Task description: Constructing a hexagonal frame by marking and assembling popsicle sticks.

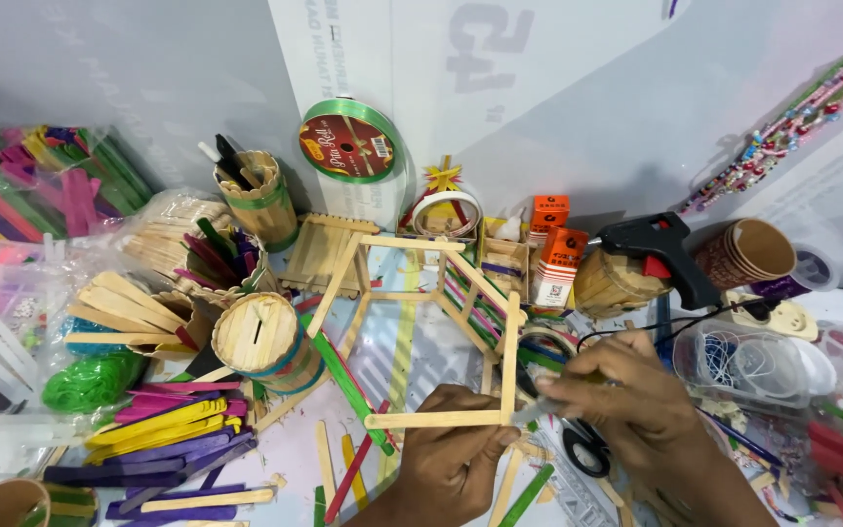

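the left hand [456,454] is pinching a flat stick [431,420] of the half-built stick frame [461,293] at table centre, the right hand [626,395] is gripping a thin tool [539,408] at its 3 o'clock corner joint, loose sticks [173,429] still lying unused at 9 o'clock.

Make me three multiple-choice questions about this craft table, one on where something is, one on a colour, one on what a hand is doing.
1. Where does the black glue gun rest?
A. On a wooden stick barrel at the right
B. On the floor
C. In the left hand

2. What colour is the ribbon spool against the wall?
A. Blue
B. Green
C. White

3. What is the left hand doing?
A. Lying flat and empty
B. Holding scissors
C. Gripping a plain stick frame

Answers: 1 A, the gun lies across the barrel top. 2 B, its rim is green. 3 C, the fingers close on the frame's lower stick.
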